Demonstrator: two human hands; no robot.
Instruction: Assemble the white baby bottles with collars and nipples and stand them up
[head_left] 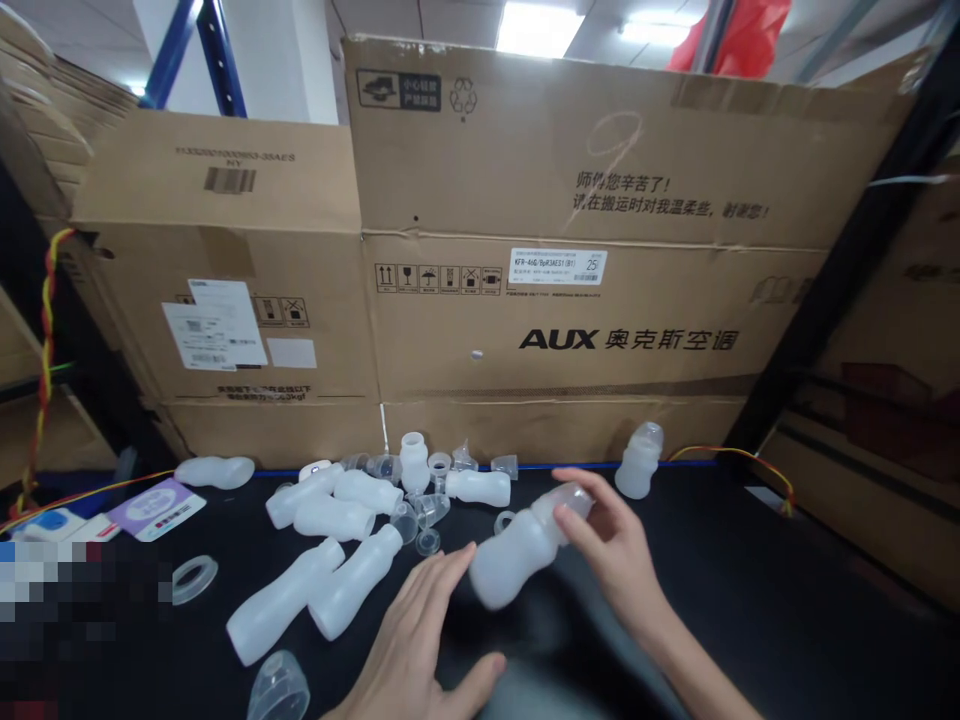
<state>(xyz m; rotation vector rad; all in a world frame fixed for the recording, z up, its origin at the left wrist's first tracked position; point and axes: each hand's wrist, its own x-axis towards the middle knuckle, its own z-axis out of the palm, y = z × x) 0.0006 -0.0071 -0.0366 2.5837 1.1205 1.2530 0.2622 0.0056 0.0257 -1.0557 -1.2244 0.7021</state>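
Right hand (pixel 611 545): fingers pinching neck end of white bottle (pixel 517 550), bottle tilted, lifted just above black table (pixel 750 600), centre of scene. Left hand (pixel 420 640): open, fingers together and extended, thumb out to right, fingertips just beside bottle's base; contact cannot tell. Left of hands: heap of bottles (pixel 330 520) lying on sides, small clear caps (pixel 427 510) among them. Clear dome cover (pixel 279 688) at near edge. Clear ring (pixel 195 578) further left. One capped bottle (pixel 640 460) upright, far right. Cardboard boxes (pixel 562 250) behind.

Held bottle (pixel 517 550) lies between left hand (pixel 420 640) and right hand (pixel 615 545). Bottle cluster (pixel 330 530) lies to its left on the table (pixel 750 600); cardboard boxes (pixel 570 250) stand behind.
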